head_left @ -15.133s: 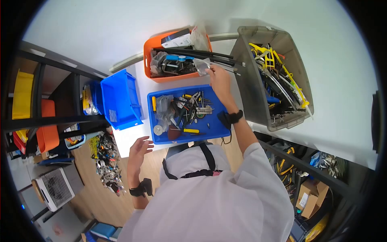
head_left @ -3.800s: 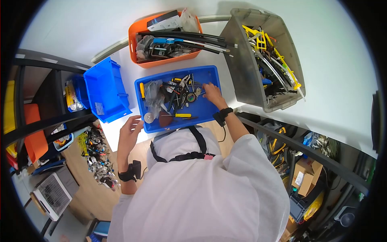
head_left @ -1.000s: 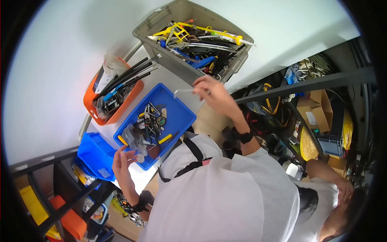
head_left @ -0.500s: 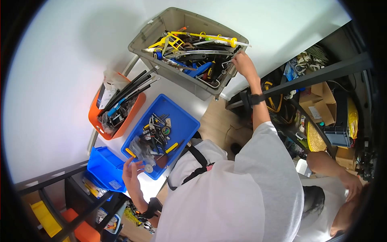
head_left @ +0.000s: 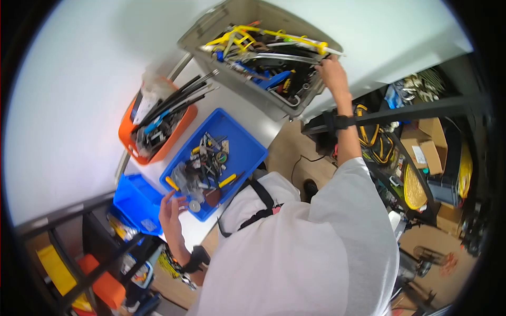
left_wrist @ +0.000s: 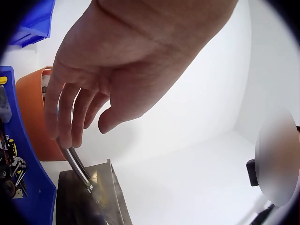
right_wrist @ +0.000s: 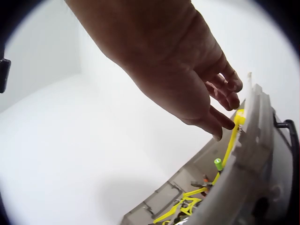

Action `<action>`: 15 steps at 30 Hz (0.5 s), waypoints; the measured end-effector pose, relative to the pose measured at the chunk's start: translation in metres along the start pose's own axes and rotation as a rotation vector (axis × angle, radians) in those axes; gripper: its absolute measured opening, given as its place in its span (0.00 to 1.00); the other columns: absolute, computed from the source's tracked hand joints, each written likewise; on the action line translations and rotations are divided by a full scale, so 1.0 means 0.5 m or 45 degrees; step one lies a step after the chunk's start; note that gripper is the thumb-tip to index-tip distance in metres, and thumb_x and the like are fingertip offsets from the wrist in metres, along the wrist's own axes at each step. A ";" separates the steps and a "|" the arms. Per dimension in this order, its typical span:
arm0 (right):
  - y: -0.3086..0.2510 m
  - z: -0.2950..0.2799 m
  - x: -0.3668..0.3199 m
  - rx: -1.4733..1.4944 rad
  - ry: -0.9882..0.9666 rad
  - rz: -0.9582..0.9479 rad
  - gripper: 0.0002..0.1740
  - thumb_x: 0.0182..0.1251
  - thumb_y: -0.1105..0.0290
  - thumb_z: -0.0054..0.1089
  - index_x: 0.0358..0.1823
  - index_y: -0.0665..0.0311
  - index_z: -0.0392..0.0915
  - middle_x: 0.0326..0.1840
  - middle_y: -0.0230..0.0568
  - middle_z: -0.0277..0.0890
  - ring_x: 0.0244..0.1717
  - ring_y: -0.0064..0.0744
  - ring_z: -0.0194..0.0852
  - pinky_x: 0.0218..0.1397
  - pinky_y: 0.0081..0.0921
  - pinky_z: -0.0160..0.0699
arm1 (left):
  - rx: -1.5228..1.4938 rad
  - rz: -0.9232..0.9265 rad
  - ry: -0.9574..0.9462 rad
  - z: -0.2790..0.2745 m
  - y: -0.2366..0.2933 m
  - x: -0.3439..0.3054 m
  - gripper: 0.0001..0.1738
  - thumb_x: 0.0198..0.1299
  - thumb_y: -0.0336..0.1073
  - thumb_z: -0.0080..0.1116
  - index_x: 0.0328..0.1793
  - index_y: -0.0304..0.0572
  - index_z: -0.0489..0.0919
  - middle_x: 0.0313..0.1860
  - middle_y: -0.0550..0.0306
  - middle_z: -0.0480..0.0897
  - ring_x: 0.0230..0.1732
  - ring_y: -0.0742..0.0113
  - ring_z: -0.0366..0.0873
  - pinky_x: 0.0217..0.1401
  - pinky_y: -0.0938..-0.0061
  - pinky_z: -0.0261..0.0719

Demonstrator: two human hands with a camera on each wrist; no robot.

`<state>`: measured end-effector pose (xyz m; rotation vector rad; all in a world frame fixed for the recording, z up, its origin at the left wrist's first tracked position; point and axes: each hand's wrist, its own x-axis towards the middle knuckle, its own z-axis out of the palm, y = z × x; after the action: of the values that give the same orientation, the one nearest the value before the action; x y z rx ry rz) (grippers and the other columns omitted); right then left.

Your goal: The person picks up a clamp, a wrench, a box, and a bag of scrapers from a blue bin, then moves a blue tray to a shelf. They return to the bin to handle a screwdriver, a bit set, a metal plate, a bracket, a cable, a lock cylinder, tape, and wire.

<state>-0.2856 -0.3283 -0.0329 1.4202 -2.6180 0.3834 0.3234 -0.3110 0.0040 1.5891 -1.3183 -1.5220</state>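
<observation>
My right hand (head_left: 334,76) is over the right end of the grey plastic bin (head_left: 237,84), near the yellow caulking gun's (head_left: 321,48) tip. In the right wrist view its fingers (right_wrist: 216,123) are loosely bent, with nothing seen between them. A pale L-shaped rod (head_left: 297,100) lies at the bin's front edge among wrenches and other tools. Relaxed and holding nothing, my left hand (head_left: 171,216) hovers by the near left corner of the blue tray (head_left: 240,142). Pliers, screwdrivers, a plastic bag (head_left: 182,179) and a round metal disc (head_left: 194,206) lie in that tray.
Behind the tray stands an orange bin (head_left: 184,118) with long black rods sticking out. A blue open-front bin (head_left: 134,197) is at the table's left end. Dark shelf rails (head_left: 432,110) run along the right, with a cardboard box (head_left: 424,145) beyond them.
My right hand has carried a pale L-shaped rod from beside the tray to the grey bin and let it go. The head view has turned; the other person has left it.
</observation>
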 end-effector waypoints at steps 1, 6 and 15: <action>-0.008 -0.009 -0.002 0.007 -0.001 -0.035 0.16 0.65 0.61 0.67 0.39 0.70 0.83 0.51 0.58 0.76 0.48 0.59 0.81 0.49 0.48 0.83 | 0.007 0.011 -0.019 -0.005 -0.004 0.002 0.22 0.76 0.43 0.53 0.68 0.37 0.74 0.49 0.48 0.86 0.45 0.66 0.83 0.51 0.71 0.82; -0.151 -0.103 -0.054 0.243 0.127 -0.277 0.13 0.69 0.63 0.63 0.44 0.67 0.83 0.48 0.54 0.78 0.45 0.58 0.80 0.46 0.46 0.79 | 0.016 0.018 0.055 -0.022 -0.007 0.007 0.21 0.76 0.42 0.53 0.68 0.38 0.75 0.48 0.49 0.86 0.46 0.66 0.84 0.50 0.71 0.81; -0.441 -0.058 -0.195 0.599 -0.531 -0.837 0.14 0.68 0.64 0.64 0.48 0.65 0.82 0.45 0.48 0.82 0.44 0.54 0.82 0.48 0.43 0.81 | -0.066 0.032 0.269 -0.052 -0.061 -0.003 0.21 0.75 0.42 0.54 0.66 0.35 0.76 0.46 0.49 0.87 0.45 0.65 0.84 0.49 0.72 0.82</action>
<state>-0.0476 -0.3569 0.0059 2.6396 -2.1962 0.6937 0.3564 -0.3047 -0.0176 1.6442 -1.1680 -1.3221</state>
